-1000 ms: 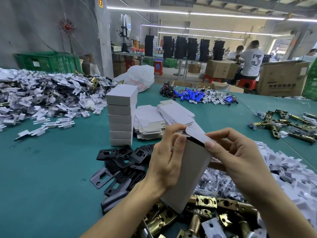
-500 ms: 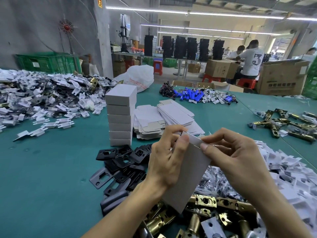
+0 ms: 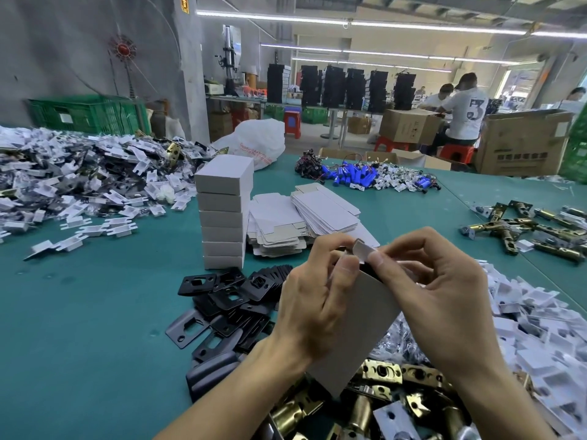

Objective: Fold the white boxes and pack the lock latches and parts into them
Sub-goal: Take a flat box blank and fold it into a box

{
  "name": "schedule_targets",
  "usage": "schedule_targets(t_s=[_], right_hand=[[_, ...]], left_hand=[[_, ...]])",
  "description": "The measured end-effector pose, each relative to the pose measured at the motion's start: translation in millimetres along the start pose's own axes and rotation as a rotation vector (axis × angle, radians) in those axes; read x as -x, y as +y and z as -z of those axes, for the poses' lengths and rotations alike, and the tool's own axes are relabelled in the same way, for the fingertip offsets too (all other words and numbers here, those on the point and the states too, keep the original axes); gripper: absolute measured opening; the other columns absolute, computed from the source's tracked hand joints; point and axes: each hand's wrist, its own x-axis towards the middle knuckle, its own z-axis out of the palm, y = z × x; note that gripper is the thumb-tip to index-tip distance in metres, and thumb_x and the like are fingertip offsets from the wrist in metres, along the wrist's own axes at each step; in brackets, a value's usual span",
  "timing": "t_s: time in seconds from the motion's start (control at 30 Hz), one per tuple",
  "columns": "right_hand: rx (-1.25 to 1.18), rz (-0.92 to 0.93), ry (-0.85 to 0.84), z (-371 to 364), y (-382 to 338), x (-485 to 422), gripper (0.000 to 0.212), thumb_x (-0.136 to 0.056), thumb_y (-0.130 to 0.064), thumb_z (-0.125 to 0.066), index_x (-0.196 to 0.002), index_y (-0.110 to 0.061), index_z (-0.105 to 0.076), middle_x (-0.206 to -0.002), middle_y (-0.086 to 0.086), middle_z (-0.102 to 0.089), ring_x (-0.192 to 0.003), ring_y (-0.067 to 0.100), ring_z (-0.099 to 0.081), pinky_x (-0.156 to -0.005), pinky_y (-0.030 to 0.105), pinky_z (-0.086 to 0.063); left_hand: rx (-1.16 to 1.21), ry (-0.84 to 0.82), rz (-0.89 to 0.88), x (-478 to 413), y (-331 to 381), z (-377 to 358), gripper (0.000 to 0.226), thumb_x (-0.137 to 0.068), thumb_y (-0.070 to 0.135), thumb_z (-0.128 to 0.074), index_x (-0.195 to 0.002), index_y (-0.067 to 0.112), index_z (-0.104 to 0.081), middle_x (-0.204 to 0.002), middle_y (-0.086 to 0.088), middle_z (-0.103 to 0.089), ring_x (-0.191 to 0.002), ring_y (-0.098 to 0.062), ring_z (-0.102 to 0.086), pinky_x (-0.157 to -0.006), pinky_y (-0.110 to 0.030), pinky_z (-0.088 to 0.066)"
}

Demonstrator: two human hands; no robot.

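Observation:
I hold a white box [image 3: 359, 328] upright and tilted above the table, its open top end up. My left hand [image 3: 314, 309] grips its left side, thumb on the top edge. My right hand [image 3: 441, 300] pinches the small top flap [image 3: 363, 250] between thumb and forefinger. Something dark shows inside the open end. Brass lock latches [image 3: 378, 398] lie heaped just below the box. Black strike plates [image 3: 228, 300] are piled to the left. A stack of folded white boxes [image 3: 224, 211] stands behind them, with flat box blanks [image 3: 301, 217] beside it.
White plastic parts [image 3: 546, 328] are heaped at the right and another heap [image 3: 79, 176] at the far left. More brass latches [image 3: 524, 230] lie at the right edge. Blue battery cells [image 3: 352, 177] sit further back. People work at cardboard cartons [image 3: 521, 141] beyond the green table [image 3: 79, 328].
The top flap, flat over the box end a second ago, now stands bent between my right thumb and forefinger. Both hands have closed in around the box's top end.

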Motion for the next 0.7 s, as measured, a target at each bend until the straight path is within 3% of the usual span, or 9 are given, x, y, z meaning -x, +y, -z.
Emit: schedule_targets(t_s=[0.07,0.13,0.3,0.4,0.6,0.7], right_hand=[[-0.023,0.009,-0.039,1,1,0,0.009,-0.079,-0.018,-0.078,-0.077,-0.019,-0.069,-0.075,-0.003,-0.073,-0.074,0.010,-0.073,-0.063,0.017,-0.054],[-0.023,0.006,-0.061,2,2,-1,0.008,-0.079,-0.019,-0.079,-0.077,-0.021,-0.071,-0.075,-0.005,-0.074,-0.075,0.010,-0.073,-0.067,0.016,-0.055],[-0.090,-0.071,-0.106,5,7,-3,0.012,-0.075,-0.032,-0.075,-0.079,-0.021,-0.072,-0.078,-0.003,-0.075,-0.073,0.010,-0.073,-0.062,0.023,-0.055],[-0.151,-0.083,-0.138,6,9,-4,0.021,-0.072,-0.038,-0.074,-0.084,-0.021,-0.072,-0.080,0.000,-0.076,-0.074,0.013,-0.074,-0.064,0.022,-0.056],[-0.303,-0.146,-0.249,12,12,-6,0.014,-0.069,-0.028,-0.077,-0.078,-0.018,-0.072,-0.092,0.006,-0.076,-0.079,0.018,-0.074,-0.071,0.026,-0.058],[-0.292,-0.226,-0.293,13,13,-5,0.017,-0.070,-0.030,-0.076,-0.080,-0.020,-0.069,-0.094,0.005,-0.076,-0.075,0.029,-0.073,-0.067,0.038,-0.059]], left_hand=[[-0.014,-0.004,0.019,0,0,-1,0.027,-0.096,0.059,-0.037,-0.116,0.044,-0.046,-0.083,0.011,-0.069,-0.061,-0.007,-0.056,-0.054,-0.035,-0.047],[-0.021,0.000,0.034,0,-1,-1,0.027,-0.095,0.060,-0.036,-0.116,0.045,-0.045,-0.084,0.010,-0.070,-0.062,-0.006,-0.056,-0.055,-0.034,-0.046],[-0.006,0.019,0.044,0,-1,-2,0.026,-0.099,0.054,-0.035,-0.112,0.039,-0.051,-0.067,0.024,-0.058,-0.051,0.002,-0.047,-0.049,-0.021,-0.030],[-0.008,0.014,0.060,0,0,-1,0.028,-0.099,0.053,-0.033,-0.111,0.037,-0.052,-0.065,0.025,-0.056,-0.050,0.001,-0.046,-0.049,-0.023,-0.029],[-0.050,-0.036,0.046,2,0,1,0.032,-0.099,0.058,-0.029,-0.113,0.038,-0.050,-0.070,0.027,-0.058,-0.054,0.001,-0.049,-0.051,-0.026,-0.033],[-0.064,-0.051,0.093,1,1,2,0.032,-0.095,0.061,-0.029,-0.114,0.041,-0.047,-0.069,0.026,-0.059,-0.054,0.000,-0.049,-0.053,-0.028,-0.032]])
